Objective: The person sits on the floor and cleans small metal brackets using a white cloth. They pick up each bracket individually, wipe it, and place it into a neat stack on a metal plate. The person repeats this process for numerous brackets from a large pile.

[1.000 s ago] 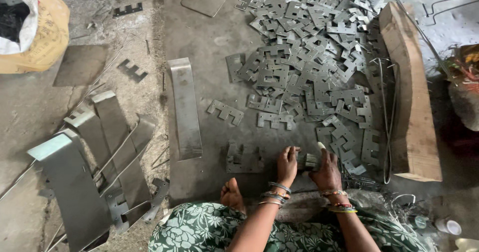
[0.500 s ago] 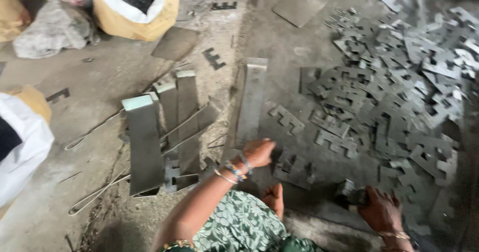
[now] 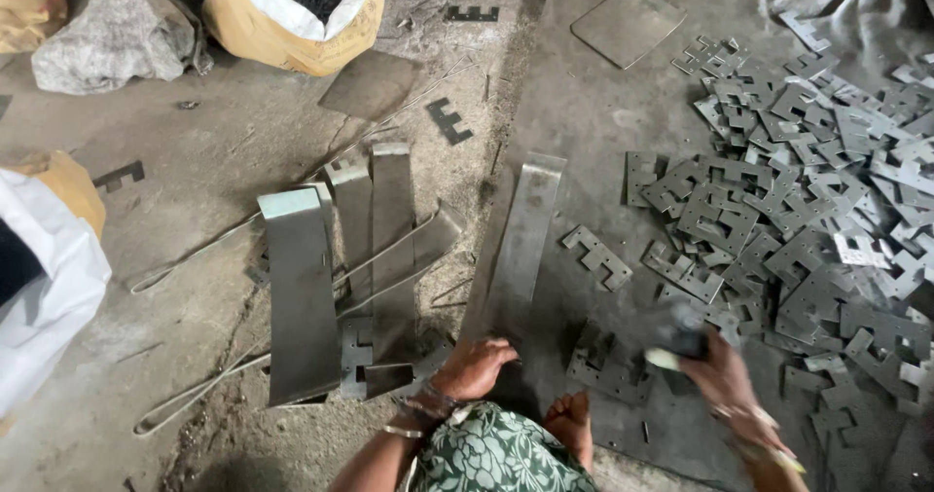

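Note:
My left hand (image 3: 472,367) is low in the middle, with its fingers curled over the near end of a long grey metal strip (image 3: 525,239) that lies on the concrete floor. My right hand (image 3: 725,375) is blurred at the lower right. It grips a small dark object (image 3: 681,341) with a pale end, just above a flat notched plate (image 3: 608,370). Bangles show on both wrists. My bare foot (image 3: 569,419) rests between the hands, above green patterned cloth (image 3: 496,458).
A large heap of notched metal cut-outs (image 3: 808,210) fills the right side. Several wider metal strips (image 3: 341,268) and bent wire lie to the left. Filled sacks (image 3: 292,10) stand at the top left, a white sack (image 3: 39,278) at the left edge, and a flat sheet (image 3: 628,25) at the top.
The view has swung left. My left hand left the small piece, reached left and settled at the long strip's near end. My right hand stayed at the right with the dark object.

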Motion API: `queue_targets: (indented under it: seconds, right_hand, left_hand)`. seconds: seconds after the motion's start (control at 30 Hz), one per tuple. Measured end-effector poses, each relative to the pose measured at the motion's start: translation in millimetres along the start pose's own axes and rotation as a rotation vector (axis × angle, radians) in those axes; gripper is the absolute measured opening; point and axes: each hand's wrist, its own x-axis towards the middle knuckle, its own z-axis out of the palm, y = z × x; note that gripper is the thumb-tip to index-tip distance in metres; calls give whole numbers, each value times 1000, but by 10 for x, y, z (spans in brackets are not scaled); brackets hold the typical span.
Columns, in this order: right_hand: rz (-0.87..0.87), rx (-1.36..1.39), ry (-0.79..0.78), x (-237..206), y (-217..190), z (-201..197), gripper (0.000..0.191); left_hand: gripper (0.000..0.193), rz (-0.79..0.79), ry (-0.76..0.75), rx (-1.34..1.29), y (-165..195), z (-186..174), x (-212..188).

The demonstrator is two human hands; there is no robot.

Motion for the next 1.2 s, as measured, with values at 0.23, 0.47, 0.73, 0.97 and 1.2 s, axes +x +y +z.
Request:
queue_targets:
  seconds: [0.23, 0.47, 0.73, 0.97, 1.2]
  right_hand:
    - [-685, -520, -157, 445, -1879, 1447, 45]
    - [-867, -525, -87, 1029, -2180, 2084, 56]
    - [-552, -872, 330, 2311, -2595, 1877, 74]
    - [-566, -677, 371, 2353, -2230, 1478, 81]
    - [-223, -534, 109, 983, -738, 327, 74]
  left_hand:
    - [16, 39, 93, -133, 4, -58, -213]
    - [10, 53, 195, -110, -87, -91, -217]
    - [10, 7, 66, -58, -302, -56, -91]
    - [16, -17, 64, -102, -393, 71, -56]
    - [31, -20, -64, -111, -236, -107, 16]
